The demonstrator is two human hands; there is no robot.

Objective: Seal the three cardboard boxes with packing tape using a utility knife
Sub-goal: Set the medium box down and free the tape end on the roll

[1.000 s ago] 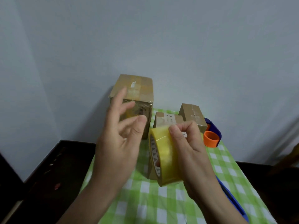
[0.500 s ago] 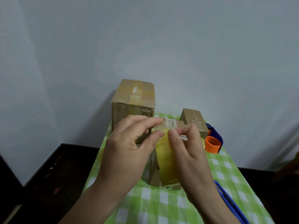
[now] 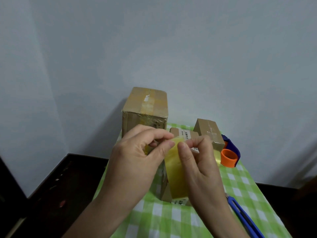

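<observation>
Over the labelled box (image 3: 184, 133), which I take as my fixed mark, both hands meet on the yellow tape roll (image 3: 175, 170). My right hand (image 3: 200, 169) grips the roll, thumb laid on its outer face and fingers curled round the far side. My left hand (image 3: 135, 162) pinches at the top edge of the roll with thumb and forefinger, the other fingers curled under. Whether a free end of tape is already lifted I cannot tell from this feed.

Hands and roll together block most of the labelled box. I see only its far top edge with a white label and a strip of its near foot.

Left of the labelled box and behind it stands the tall box (image 3: 145, 109), upright, with tape over its top seam. Right of the labelled box and just behind sits the small box (image 3: 210, 133), also taped on top. Further right of the labelled box lies a blue dispenser (image 3: 231, 146) with an orange ring (image 3: 228, 158) in front of it, near the small box.

Nearer to me and right of the labelled box, the blue utility knife (image 3: 245, 215) lies on the green checked cloth (image 3: 171, 217), partly hidden by my right wrist. The cloth covers a dark table (image 3: 60, 186).
</observation>
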